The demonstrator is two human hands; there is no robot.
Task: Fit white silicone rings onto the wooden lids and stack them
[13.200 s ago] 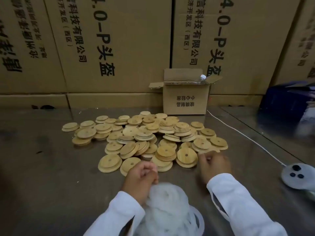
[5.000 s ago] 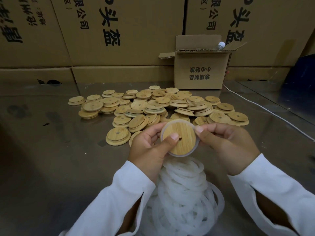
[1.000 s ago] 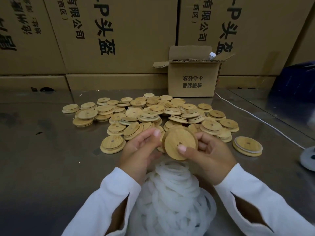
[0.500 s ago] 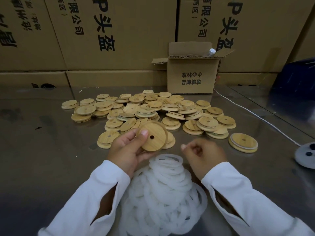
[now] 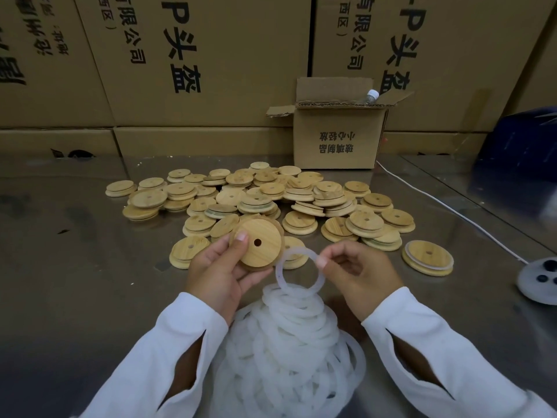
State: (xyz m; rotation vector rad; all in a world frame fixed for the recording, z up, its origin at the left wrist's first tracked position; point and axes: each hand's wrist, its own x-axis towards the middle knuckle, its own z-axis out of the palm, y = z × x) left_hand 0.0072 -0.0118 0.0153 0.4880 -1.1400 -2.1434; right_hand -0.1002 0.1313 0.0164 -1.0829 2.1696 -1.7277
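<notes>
Stacked printed cartons wall off a steel tabletop [image 5: 75,297] strewn with wooden lids [image 5: 265,200].

Left hand [image 5: 220,273] grips one bare wooden lid [image 5: 259,247], thumb on its face, fingers curled behind the rim. Right hand [image 5: 358,274] pinches a single silicone ring [image 5: 297,273] between thumb and forefinger, just beside that lid and above the ring heap [image 5: 289,351]. One ringed lid [image 5: 427,257] lies apart at right. The fitting step looks about to start: the ring needs centring over the rim and stretching on evenly.

A packing warehouse: stacked shipping cartons [image 5: 211,61] (printed Chinese) behind a steel table [image 5: 75,282].
</notes>
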